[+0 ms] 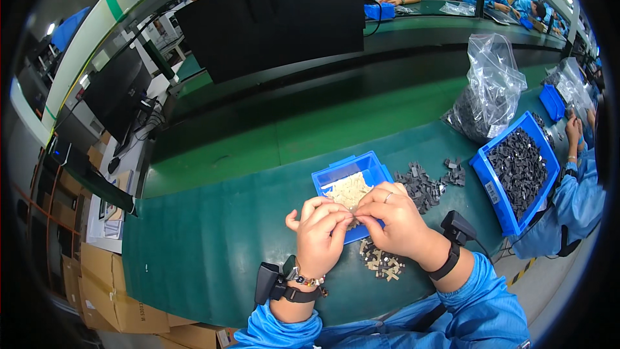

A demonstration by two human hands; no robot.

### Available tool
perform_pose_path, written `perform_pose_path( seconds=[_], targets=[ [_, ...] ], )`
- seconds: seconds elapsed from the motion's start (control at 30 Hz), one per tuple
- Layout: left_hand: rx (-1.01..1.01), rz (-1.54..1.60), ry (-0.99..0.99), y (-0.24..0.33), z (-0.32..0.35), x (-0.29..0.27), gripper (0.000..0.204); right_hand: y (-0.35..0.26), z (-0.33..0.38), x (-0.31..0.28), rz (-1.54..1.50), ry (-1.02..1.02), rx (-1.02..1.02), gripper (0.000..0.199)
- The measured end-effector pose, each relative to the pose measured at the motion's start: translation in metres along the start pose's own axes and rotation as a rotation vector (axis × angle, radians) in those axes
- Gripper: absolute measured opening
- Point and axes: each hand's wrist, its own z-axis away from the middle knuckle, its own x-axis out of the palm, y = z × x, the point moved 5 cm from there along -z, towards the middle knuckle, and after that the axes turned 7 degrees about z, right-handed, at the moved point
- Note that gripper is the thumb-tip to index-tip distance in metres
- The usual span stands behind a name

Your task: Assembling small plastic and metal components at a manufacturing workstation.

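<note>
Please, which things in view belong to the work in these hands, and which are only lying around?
Likely in use:
left hand and right hand, pinching together
small blue bin
cream pieces in it
mixed cream and dark pieces
loose dark pieces

Likely just around:
black monitor
computer mouse
cardboard box

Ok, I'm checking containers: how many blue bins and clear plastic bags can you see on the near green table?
Blue bins: 3 (central bin, large bin, small bin)
Clear plastic bags: 2 (large bag, far-right bag)
Total: 5
</note>
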Motion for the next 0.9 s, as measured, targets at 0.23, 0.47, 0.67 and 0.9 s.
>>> perform_pose_path(
  seconds=[0.23,0.47,0.67,0.9],
  targets=[
    [-0.020,0.074,0.183,-0.001,0.001,-0.010,0.009,0.000,0.000,-0.002,0.007,0.016,0.023,0.007],
    [0.075,-0.005,0.113,0.011,0.001,-0.009,0.010,-0.003,0.001,-0.001,-0.053,0.046,0.001,0.009],
    [0.066,0.017,0.068,0.010,0.000,-0.005,0.007,-0.001,0.002,0.004,-0.066,0.037,-0.010,0.010],
    [0.013,0.065,0.042,0.008,0.001,-0.004,0.003,-0.002,0.004,0.005,-0.067,0.035,-0.007,0.010]
  ],
)
